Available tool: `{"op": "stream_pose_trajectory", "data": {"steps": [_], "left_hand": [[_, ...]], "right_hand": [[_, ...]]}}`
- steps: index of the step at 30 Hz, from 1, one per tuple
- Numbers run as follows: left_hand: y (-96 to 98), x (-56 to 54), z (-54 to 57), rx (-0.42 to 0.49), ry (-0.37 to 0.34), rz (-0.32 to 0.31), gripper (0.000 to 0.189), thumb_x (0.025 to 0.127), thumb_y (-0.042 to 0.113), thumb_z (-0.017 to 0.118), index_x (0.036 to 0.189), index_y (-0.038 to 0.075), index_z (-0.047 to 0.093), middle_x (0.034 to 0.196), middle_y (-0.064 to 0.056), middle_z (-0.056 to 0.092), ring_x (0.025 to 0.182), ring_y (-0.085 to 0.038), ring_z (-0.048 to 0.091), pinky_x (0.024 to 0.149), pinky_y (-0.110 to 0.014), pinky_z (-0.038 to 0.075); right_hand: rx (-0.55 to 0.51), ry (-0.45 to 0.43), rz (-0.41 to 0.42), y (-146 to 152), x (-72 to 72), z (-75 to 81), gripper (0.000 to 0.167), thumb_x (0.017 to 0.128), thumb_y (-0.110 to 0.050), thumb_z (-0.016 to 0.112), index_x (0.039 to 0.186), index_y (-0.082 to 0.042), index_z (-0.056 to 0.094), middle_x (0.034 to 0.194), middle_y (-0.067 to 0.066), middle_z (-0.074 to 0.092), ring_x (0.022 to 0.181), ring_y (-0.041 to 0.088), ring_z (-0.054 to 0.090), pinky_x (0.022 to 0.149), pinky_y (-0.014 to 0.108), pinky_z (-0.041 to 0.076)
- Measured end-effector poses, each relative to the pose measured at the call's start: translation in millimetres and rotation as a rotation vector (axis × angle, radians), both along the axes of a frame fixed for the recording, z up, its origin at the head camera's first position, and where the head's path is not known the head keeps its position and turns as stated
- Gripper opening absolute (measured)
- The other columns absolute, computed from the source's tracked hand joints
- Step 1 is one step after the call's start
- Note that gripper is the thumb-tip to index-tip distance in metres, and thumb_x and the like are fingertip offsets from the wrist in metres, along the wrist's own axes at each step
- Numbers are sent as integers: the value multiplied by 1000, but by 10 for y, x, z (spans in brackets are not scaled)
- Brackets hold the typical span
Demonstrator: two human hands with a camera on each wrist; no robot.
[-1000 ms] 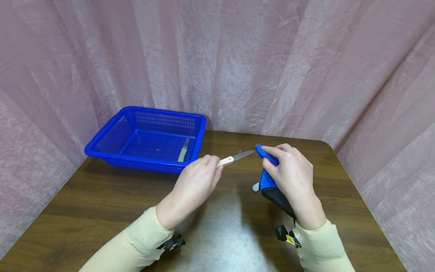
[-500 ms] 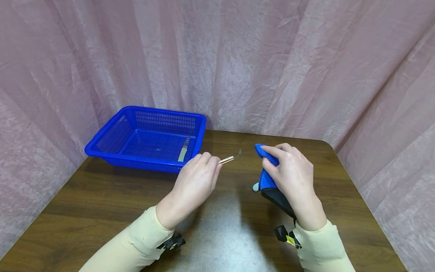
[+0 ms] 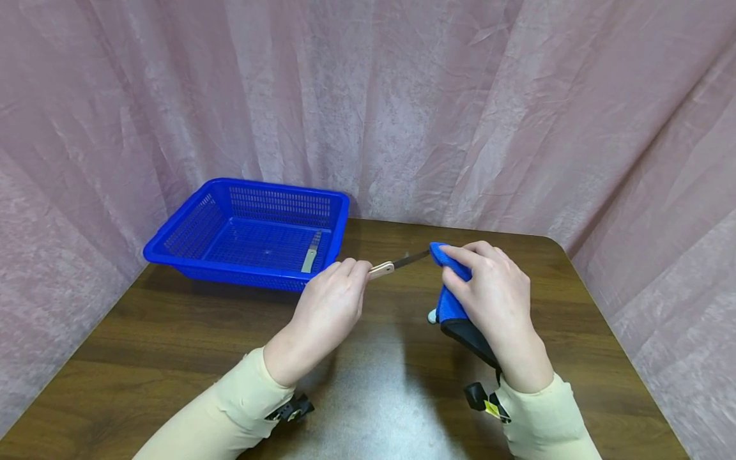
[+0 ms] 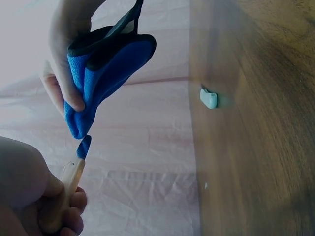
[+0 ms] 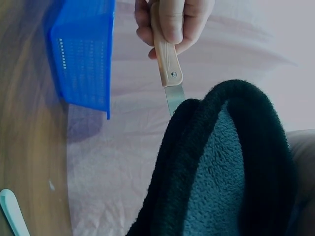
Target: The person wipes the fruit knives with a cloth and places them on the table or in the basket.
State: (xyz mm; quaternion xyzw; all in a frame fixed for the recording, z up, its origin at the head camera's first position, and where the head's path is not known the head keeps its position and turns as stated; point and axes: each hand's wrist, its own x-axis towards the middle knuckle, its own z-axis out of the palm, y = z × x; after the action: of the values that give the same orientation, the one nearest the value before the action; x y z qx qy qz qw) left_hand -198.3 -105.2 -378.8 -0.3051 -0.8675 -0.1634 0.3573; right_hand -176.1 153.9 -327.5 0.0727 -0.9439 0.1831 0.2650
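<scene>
My left hand (image 3: 330,313) grips the beige handle of a folding knife (image 3: 381,270), its blade out and pointing right. With thumb and fingers my right hand (image 3: 493,300) pinches a folded blue cloth (image 3: 452,305) edged in black. The blade's tip is right at the cloth's upper left corner in the head view. In the right wrist view, the cloth (image 5: 216,167) hides the far end of the blade (image 5: 174,97). A pale green handle (image 4: 208,98) lies on the table below the hands, partly covered by the cloth in the head view.
A blue plastic basket (image 3: 247,263) stands at the back left of the wooden table (image 3: 190,338). Inside, along its right side, lies a knife with a pale green handle (image 3: 309,260). Pink curtains (image 3: 368,115) hang behind and to the right of the table.
The knife has rolled in my left hand: its blade went from flat-on, through edge-on, to showing a dark flat. The cloth and my right hand have shifted very slightly left.
</scene>
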Motion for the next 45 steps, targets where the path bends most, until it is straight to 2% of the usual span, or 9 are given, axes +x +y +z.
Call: {"op": "stream_pose_trajectory", "data": {"steps": [4, 9, 14, 18, 28, 34, 45], "left_hand": [[1, 6, 0, 3, -19, 12, 10, 104, 10, 73, 100, 5, 65, 78, -6, 60, 66, -30, 61, 55, -43, 50], [-13, 17, 1, 1, -49, 6, 19, 98, 11, 80, 104, 7, 63, 76, -5, 61, 61, -30, 60, 51, -44, 50], [-17, 23, 13, 9, -72, -9, 21, 98, 11, 80, 103, 10, 59, 71, -3, 56, 56, -26, 57, 47, -41, 46], [-10, 28, 15, 17, -60, -17, 21, 101, 13, 78, 101, 10, 58, 71, -2, 52, 55, -25, 56, 46, -40, 44], [2, 20, 5, -43, 9, 11, 18, 102, 17, 79, 99, 8, 64, 82, -3, 61, 70, -28, 58, 57, -38, 48], [6, 20, 1, -69, -1, 12, 17, 103, 18, 78, 100, 7, 65, 81, -2, 61, 71, -25, 58, 61, -36, 43], [1, 32, -8, -68, -28, -10, 18, 102, 17, 80, 99, 8, 65, 79, -1, 64, 69, -24, 57, 60, -36, 42]], "right_hand": [[1, -5, 14, -12, 7, 8, 39, 95, -19, 71, 131, -27, 83, 118, 5, 77, 108, 31, 71, 80, 61, 56], [10, -12, 27, -22, 10, 7, 40, 95, -18, 72, 132, -27, 83, 118, 5, 77, 107, 31, 71, 79, 60, 56], [16, -11, 32, -29, 6, 1, 39, 95, -18, 72, 132, -27, 83, 118, 5, 77, 106, 31, 71, 78, 61, 56], [17, -8, 37, -41, 10, -11, 39, 95, -18, 72, 131, -27, 83, 117, 5, 77, 105, 31, 71, 78, 60, 56], [46, 26, 60, -107, 2, -75, 36, 94, -18, 74, 128, -26, 85, 113, 2, 77, 99, 28, 71, 74, 54, 56], [74, 38, 92, -195, 5, -111, 34, 93, -19, 79, 125, -25, 86, 111, 2, 77, 98, 28, 71, 73, 52, 57], [106, 72, 139, -348, 13, -167, 33, 92, -18, 83, 124, -26, 87, 111, 4, 78, 97, 28, 71, 73, 50, 59]]}}
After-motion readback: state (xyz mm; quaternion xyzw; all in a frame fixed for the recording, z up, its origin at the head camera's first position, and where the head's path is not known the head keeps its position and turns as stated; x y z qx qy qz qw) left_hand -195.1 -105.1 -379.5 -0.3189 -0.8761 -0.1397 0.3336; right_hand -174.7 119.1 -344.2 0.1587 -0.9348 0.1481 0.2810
